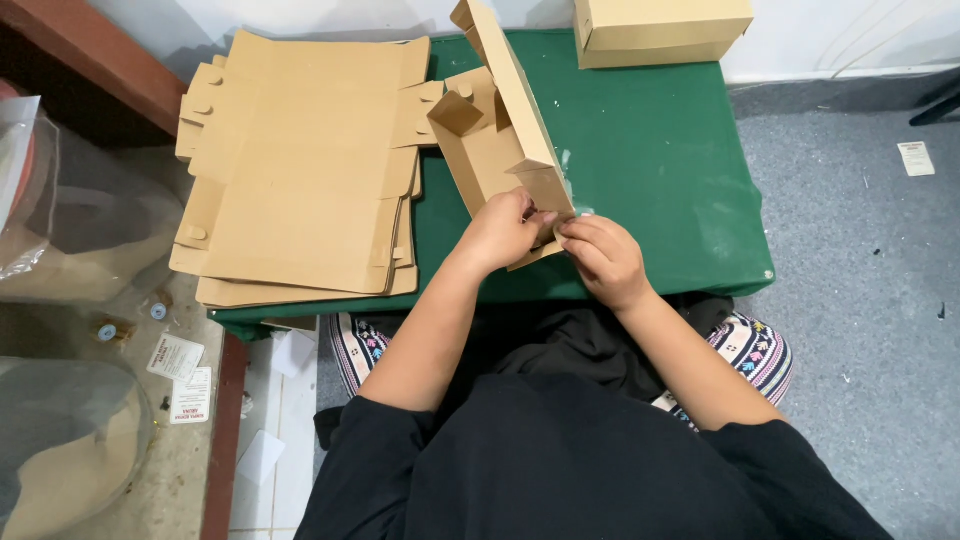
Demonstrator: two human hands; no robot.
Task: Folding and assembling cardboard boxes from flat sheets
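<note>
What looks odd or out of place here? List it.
Pale scuffs and smears mark the green table cover. A small paper slip lies loose on the grey floor. The flat cardboard stack sits slightly fanned, not squared.

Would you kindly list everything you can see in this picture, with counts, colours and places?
Half-folded brown cardboard box: one, tan, on the green table, near end held by both hands.
Stack of flat unfolded cardboard blanks: one pile, exact count cannot be told, tan, left part of the table.
Finished closed cardboard box: one, tan, far right edge of the table.
Green cloth-covered table: one, green with pale scuffs, centre.
Clear plastic bags: at least two, transparent, on the floor at left.
Small paper slips: several, white, floor at left; one more on the grey carpet at right.
Grey carpet: right side.
Left hand: one, gripping the box's near flap.
Right hand: one, pinching the same flap.
</note>
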